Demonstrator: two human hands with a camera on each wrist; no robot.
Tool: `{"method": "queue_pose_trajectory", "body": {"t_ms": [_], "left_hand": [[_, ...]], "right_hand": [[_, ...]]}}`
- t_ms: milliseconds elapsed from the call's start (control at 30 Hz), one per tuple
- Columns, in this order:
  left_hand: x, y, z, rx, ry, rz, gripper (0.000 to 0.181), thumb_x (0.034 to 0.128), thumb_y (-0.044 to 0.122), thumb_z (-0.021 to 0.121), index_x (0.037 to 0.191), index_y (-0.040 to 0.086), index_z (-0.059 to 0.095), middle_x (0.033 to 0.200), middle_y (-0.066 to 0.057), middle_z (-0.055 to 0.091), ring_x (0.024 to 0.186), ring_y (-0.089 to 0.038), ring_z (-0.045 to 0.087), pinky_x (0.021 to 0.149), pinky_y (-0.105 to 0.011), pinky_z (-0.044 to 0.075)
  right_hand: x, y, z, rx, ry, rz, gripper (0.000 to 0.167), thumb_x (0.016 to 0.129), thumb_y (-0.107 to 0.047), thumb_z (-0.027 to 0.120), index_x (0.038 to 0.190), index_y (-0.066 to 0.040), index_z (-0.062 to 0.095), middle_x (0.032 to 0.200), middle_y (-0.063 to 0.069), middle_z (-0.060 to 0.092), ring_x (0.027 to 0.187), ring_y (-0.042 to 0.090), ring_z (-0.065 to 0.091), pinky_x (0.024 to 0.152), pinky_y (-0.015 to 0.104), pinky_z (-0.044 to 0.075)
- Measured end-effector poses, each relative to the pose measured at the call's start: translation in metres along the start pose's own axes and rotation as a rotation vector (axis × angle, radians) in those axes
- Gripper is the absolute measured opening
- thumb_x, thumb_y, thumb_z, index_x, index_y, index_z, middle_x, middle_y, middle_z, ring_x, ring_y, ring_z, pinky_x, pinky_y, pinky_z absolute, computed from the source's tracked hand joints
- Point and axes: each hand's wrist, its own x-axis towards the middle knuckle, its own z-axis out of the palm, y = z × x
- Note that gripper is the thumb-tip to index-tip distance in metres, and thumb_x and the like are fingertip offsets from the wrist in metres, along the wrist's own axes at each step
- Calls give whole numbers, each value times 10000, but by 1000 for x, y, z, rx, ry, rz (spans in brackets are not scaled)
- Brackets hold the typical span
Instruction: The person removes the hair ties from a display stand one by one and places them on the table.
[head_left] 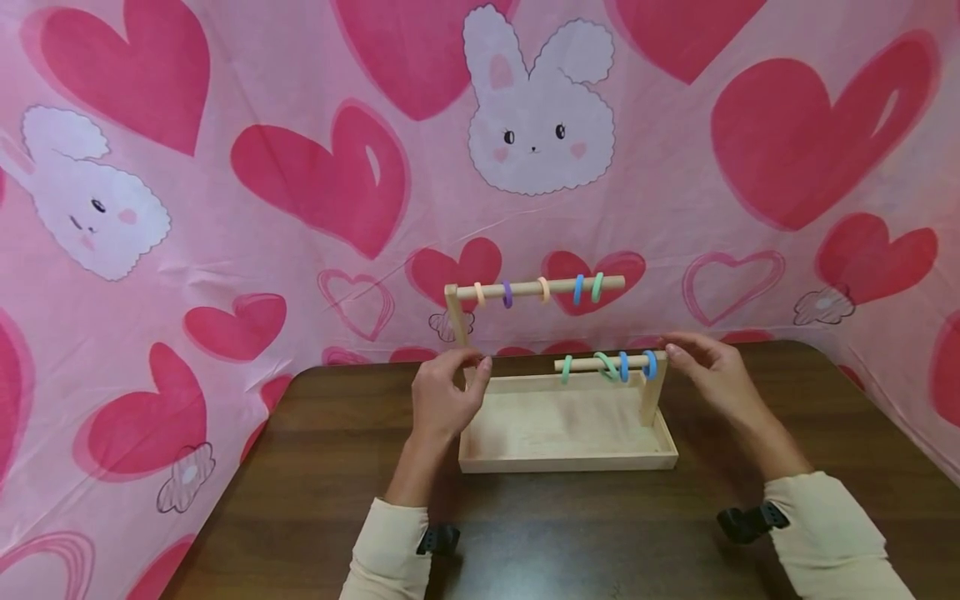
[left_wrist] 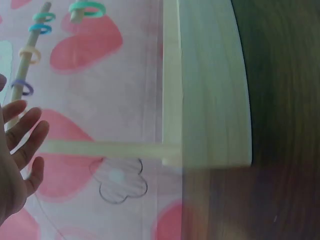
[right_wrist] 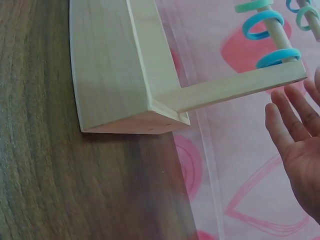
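A wooden rack stands on the brown bench (head_left: 525,533), its shallow tray (head_left: 567,463) on the near side of a pink heart-and-rabbit cloth (head_left: 300,67). From the tall left post (head_left: 456,317) a higher rod (head_left: 525,289) runs right, carrying, left to right, a peach ring (head_left: 480,293), a purple ring (head_left: 507,295), another peach one, a blue ring (head_left: 578,289) and a green ring (head_left: 597,287). From the shorter right post (head_left: 651,400) a lower rod (head_left: 585,364) runs left, with green rings toward its left end and two blue ones at the right. The left hand (head_left: 446,396) is near the left post, its grip released, fingers spread; the right hand (head_left: 712,375), grip also released, is just beside the right post's top.
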Motion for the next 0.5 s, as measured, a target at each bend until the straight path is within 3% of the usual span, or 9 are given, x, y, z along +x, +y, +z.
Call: {"method": "queue_pose_trajectory", "body": {"t_ms": [100,267,500], "left_hand": [[-2,8,7,-18,-47,-52,179,916,299,700,946,142,780,832,-24,751,787,-226,679,720,-391,537],[-5,18,16,-36,-96,-118,204,930,335,692,982,161,784,905,-6,779,893,-205,722,825,-409,569],[-6,31,27,-119,-144,-183,231,938,344,687,1025,152,783,977,-8,791,963,-194,737,899,-444,567]], "right_hand": [[-1,1,2,-62,2,2,392,1032,-199,596,1281,103,596,1032,-380,638,986,-175,591,842,21,468],[1,3,6,-45,2,-44,304,989,-64,637,1226,125,620,1028,-365,650,980,-173,606,836,32,481],[4,3,5,-50,8,-83,242,932,7,688,1142,125,666,993,-346,661,937,-149,606,783,46,492]]}}
